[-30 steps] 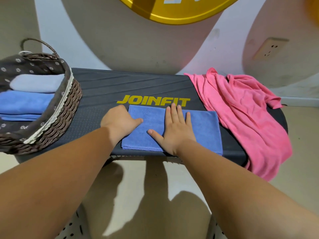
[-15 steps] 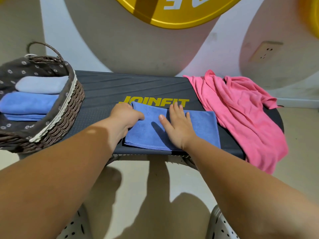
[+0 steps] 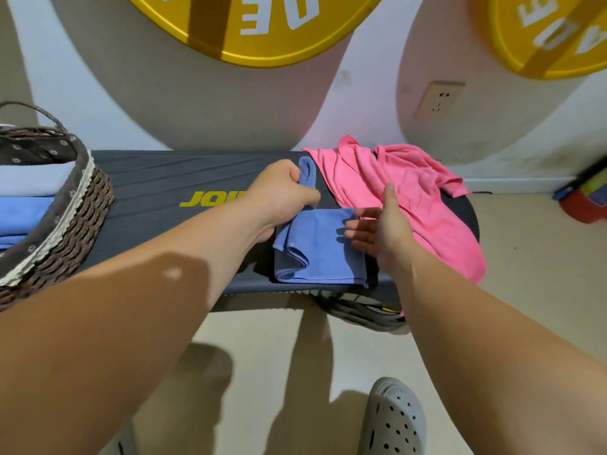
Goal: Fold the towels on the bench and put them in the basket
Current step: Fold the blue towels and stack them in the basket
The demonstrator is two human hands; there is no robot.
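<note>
Left grip [image 3: 285, 196] clutches the blue towel [image 3: 323, 249], edge raised above the bench [image 3: 157, 192].

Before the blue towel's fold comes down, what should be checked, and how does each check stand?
1. Left hand grips the lifted edge of the blue towel: ok.
2. Right hand open beside the towel's right side: ok.
3. Fold lying flat: not ok, it is raised and bunched.
4. Pink towel clear of the blue one: cannot tell, the right hand hides the border.
5. Room in the basket: cannot tell, the frame cuts it off.
</note>
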